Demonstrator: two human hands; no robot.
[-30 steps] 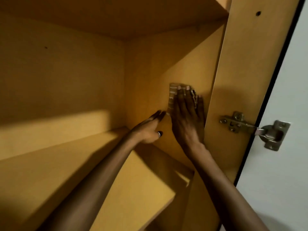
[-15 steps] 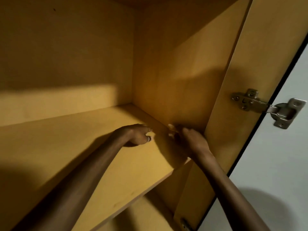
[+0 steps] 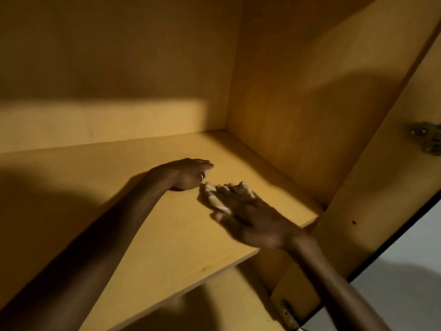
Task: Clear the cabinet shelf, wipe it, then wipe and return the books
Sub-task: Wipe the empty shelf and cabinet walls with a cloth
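Note:
The wooden cabinet shelf (image 3: 148, 235) lies bare, with no books on it. My right hand (image 3: 248, 216) lies flat on the shelf near its right front corner, fingers spread and pressing a small pale cloth (image 3: 214, 198) against the board. Only the cloth's edges show past my fingers. My left hand (image 3: 186, 173) rests on the shelf just to the left of the cloth, fingers loosely bent, a ring on one finger, holding nothing.
The cabinet's right side wall (image 3: 298, 103) and back wall (image 3: 114, 68) close in the shelf. A metal hinge (image 3: 427, 139) sits on the frame at the right, with a pale door beyond it. A lower shelf (image 3: 214, 306) shows beneath.
My right hand has brought the cloth down from the right side wall onto the shelf and slid it leftward. My left hand has dropped from the wall to the shelf.

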